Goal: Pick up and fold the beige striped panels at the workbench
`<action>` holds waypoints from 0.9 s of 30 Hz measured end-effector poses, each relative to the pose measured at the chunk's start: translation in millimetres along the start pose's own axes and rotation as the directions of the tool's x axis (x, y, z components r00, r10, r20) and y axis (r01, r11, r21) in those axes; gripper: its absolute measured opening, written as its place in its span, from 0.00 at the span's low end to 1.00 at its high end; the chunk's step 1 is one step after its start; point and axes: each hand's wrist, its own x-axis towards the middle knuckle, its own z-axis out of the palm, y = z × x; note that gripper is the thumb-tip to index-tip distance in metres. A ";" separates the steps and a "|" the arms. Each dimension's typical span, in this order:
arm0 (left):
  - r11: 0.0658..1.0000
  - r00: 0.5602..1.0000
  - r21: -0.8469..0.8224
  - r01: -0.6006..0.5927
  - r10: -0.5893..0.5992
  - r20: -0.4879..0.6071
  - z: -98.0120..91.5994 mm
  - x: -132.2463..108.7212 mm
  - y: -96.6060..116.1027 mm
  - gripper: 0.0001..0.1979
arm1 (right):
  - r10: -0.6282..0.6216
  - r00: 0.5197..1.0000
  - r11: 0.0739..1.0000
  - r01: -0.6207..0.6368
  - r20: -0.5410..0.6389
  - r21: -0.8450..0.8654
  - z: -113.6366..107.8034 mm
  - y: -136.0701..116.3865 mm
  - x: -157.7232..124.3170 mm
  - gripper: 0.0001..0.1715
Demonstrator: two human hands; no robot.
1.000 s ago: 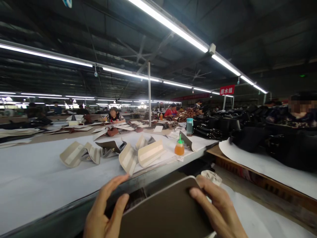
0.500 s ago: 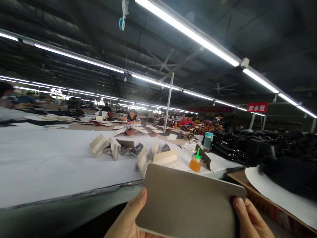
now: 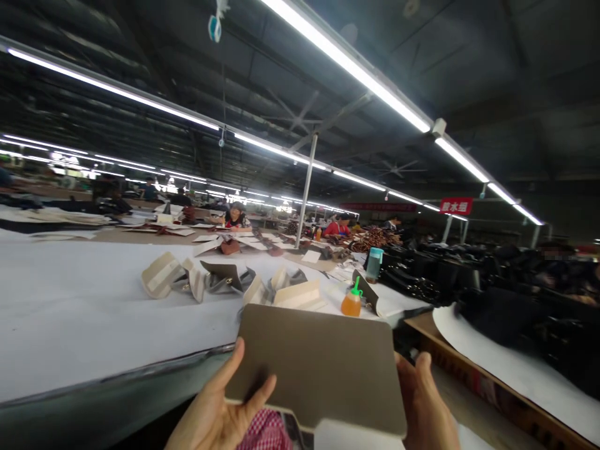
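Note:
Both my hands hold up a flat grey-brown panel [image 3: 315, 362] with rounded corners, in front of the table edge. My left hand [image 3: 220, 409] supports its lower left edge with the fingers spread against it. My right hand [image 3: 424, 403] grips its right edge, thumb in front. A notch shows in the panel's bottom edge, with white material below it. Beyond the panel, several beige folded flap pieces [image 3: 162, 275] lie on the white table [image 3: 70, 312].
An orange glue bottle with a green tip [image 3: 351, 301] and a teal cup [image 3: 374, 263] stand at the table's right end. Black bags [image 3: 506, 294] are piled to the right. Other people sit at far tables [image 3: 237, 219]. A metal pole [image 3: 305, 187] rises mid-room.
The panel was lifted from low near my lap to upright in front of me. My left fingers spread along its edge, and the view tilted up and shifted.

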 end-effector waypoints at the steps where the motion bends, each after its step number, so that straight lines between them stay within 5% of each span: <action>1: 1.000 1.000 -0.018 0.012 -0.013 -0.003 -5.0 6.9 0.8 0.21 | 0.037 0.997 0.996 -0.042 0.062 0.073 6.4 -4.4 -1.4 0.39; 5: 0.999 1.000 -0.045 0.019 -0.018 0.025 -20.9 26.4 1.6 0.22 | 0.070 0.977 0.981 -0.103 0.199 0.161 17.4 -10.1 -5.2 0.39; 8: 0.994 0.997 -0.090 0.063 -0.058 0.058 -24.8 31.6 0.8 0.16 | -0.070 0.975 0.985 0.034 0.212 0.170 17.3 -6.2 -10.8 0.41; 13: 0.993 0.997 -0.109 0.040 -0.032 0.074 -25.0 34.8 -1.3 0.08 | -0.154 0.985 0.987 0.150 0.075 0.055 27.8 -3.7 -28.0 0.32; 18: 0.996 0.996 -0.054 -0.071 0.074 0.057 -13.6 18.3 -10.6 0.12 | -0.190 0.979 0.978 0.183 -0.076 -0.097 28.1 0.6 -20.5 0.23; 22: 0.986 0.982 0.050 -0.158 0.152 0.114 0.0 -8.9 -22.7 0.14 | -0.065 0.995 0.998 0.066 -0.078 0.004 18.2 16.6 3.1 0.25; 27: 0.968 0.927 0.224 -0.112 0.020 0.375 -2.6 -27.2 -26.7 0.23 | 0.154 0.975 0.983 -0.134 -0.158 0.127 14.4 45.1 24.9 0.38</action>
